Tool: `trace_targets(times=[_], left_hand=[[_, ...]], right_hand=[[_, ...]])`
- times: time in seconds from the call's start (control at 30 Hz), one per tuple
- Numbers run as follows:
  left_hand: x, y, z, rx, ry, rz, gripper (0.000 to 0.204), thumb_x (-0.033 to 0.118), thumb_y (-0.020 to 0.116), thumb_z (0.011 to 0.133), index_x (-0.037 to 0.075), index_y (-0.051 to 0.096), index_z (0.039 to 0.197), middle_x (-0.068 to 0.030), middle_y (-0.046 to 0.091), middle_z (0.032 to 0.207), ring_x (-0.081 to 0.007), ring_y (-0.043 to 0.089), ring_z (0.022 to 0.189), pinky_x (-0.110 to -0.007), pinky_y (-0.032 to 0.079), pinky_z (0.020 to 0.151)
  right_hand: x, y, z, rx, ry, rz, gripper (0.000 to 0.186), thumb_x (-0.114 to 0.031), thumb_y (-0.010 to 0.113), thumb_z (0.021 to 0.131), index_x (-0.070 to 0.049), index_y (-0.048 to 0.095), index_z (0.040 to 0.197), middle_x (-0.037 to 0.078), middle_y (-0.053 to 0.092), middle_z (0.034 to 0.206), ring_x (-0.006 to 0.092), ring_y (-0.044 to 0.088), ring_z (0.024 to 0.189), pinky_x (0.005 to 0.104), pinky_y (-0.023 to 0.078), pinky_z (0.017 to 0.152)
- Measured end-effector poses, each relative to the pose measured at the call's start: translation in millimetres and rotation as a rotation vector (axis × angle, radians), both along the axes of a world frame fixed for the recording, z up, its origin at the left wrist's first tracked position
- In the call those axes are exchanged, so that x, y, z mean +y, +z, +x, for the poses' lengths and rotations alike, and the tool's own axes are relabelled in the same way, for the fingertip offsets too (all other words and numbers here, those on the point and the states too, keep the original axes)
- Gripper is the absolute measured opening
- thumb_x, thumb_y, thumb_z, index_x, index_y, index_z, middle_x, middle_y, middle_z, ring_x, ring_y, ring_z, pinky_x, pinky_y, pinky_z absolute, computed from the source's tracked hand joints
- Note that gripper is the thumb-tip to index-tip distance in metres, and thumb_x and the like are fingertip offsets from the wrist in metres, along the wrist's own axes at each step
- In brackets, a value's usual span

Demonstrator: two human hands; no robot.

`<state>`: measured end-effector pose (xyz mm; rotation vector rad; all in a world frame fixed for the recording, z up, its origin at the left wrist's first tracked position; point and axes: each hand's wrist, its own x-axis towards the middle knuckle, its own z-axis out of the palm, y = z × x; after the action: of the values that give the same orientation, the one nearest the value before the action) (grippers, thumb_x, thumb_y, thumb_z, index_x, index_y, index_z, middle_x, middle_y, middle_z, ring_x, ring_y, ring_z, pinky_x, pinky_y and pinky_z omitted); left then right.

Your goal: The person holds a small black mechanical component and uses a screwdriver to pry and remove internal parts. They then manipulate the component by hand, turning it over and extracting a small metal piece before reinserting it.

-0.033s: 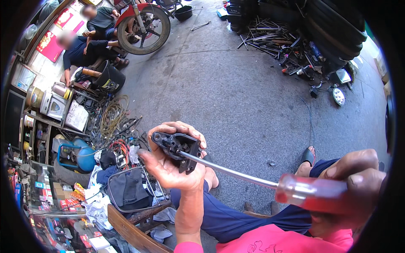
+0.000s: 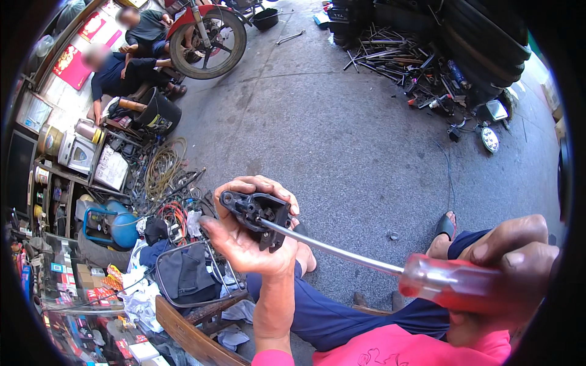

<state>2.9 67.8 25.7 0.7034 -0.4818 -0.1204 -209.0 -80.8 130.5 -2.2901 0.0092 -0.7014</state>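
My left hand [image 2: 256, 244] is closed around a black plastic-and-metal mechanical part [image 2: 253, 213], its open side turned up and my thumb spread away from it. Into the part's middle reaches the long steel shaft of a screwdriver [image 2: 336, 249] with a clear red handle; the tip itself is hidden in the part. My right hand [image 2: 519, 250] grips the handle's far end at the right, blurred and partly cut off by the dark rim of the picture.
At the left lie tangled cables and hoses [image 2: 165, 165], a blue tank [image 2: 122, 226] and a wooden bench [image 2: 195, 332]. Two people sit beside a motorcycle's front wheel [image 2: 207, 46] at the back left. Scrap metal rods [image 2: 390, 55] and tires [image 2: 482, 36] are piled back right.
The screwdriver has shifted very slightly in my right hand, its shaft a touch lower at the part. My left hand and the black part look unmoved.
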Motion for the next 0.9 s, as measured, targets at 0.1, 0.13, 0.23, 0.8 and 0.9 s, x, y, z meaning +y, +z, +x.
trace_targets(times=[0.1, 0.13, 0.23, 0.8, 0.9], left_hand=[[2.0, 3.4, -2.4, 0.006, 0.013, 0.017, 0.061, 0.059, 0.029, 0.09, 0.001, 0.049, 0.093, -0.0157, 0.05, 0.082, -0.0265, 0.053, 0.068, -0.035, 0.045, 0.047], [3.9, 1.5, -1.7, 0.028, 0.04, 0.034, 0.061, 0.059, 0.031, 0.089, 0.001, 0.05, 0.092, -0.0145, 0.05, 0.082, -0.0251, 0.052, 0.067, -0.034, 0.044, 0.046], [3.3, -3.0, 2.7, 0.087, 0.061, 0.027, 0.061, 0.06, 0.033, 0.089, 0.001, 0.052, 0.091, -0.0132, 0.05, 0.08, -0.0239, 0.051, 0.066, -0.032, 0.042, 0.045], [-27.9, -17.9, -2.1, 0.374, 0.15, -0.027, 0.042, 0.05, 0.042, 0.089, 0.011, 0.057, 0.085, -0.0039, 0.059, 0.071, -0.0184, 0.058, 0.063, -0.031, 0.047, 0.053], [-20.9, -7.6, -4.3, 0.355, 0.153, -0.032, 0.04, 0.048, 0.043, 0.089, 0.011, 0.057, 0.083, -0.0036, 0.058, 0.071, -0.0184, 0.058, 0.061, -0.031, 0.046, 0.052]], right_hand=[[17.6, -7.7, 4.2, -0.115, -0.155, 0.091, 0.078, -0.043, 0.081, 0.062, -0.005, 0.039, 0.116, 0.012, 0.049, 0.088, 0.0184, 0.054, 0.063, 0.0269, 0.047, 0.056], [22.5, -16.1, 7.3, -0.14, -0.224, 0.142, 0.08, -0.047, 0.08, 0.062, -0.003, 0.039, 0.115, 0.011, 0.049, 0.086, 0.0176, 0.053, 0.062, 0.0265, 0.046, 0.055], [20.5, -32.9, 6.5, -0.166, -0.315, 0.164, 0.081, -0.052, 0.078, 0.062, 0.001, 0.042, 0.111, 0.01, 0.047, 0.076, 0.0143, 0.049, 0.058, 0.0246, 0.043, 0.051], [1.7, -29.4, 11.7, -0.233, -0.074, 0.059, 0.037, -0.014, 0.067, 0.079, -0.003, 0.048, 0.108, 0.008, 0.067, 0.078, 0.0227, 0.066, 0.065, 0.0336, 0.051, 0.054], [9.7, -35.9, 18.7, -0.404, 0.001, 0.11, 0.037, -0.008, 0.068, 0.076, -0.003, 0.048, 0.106, 0.008, 0.068, 0.081, 0.0199, 0.066, 0.066, 0.0319, 0.051, 0.053]])
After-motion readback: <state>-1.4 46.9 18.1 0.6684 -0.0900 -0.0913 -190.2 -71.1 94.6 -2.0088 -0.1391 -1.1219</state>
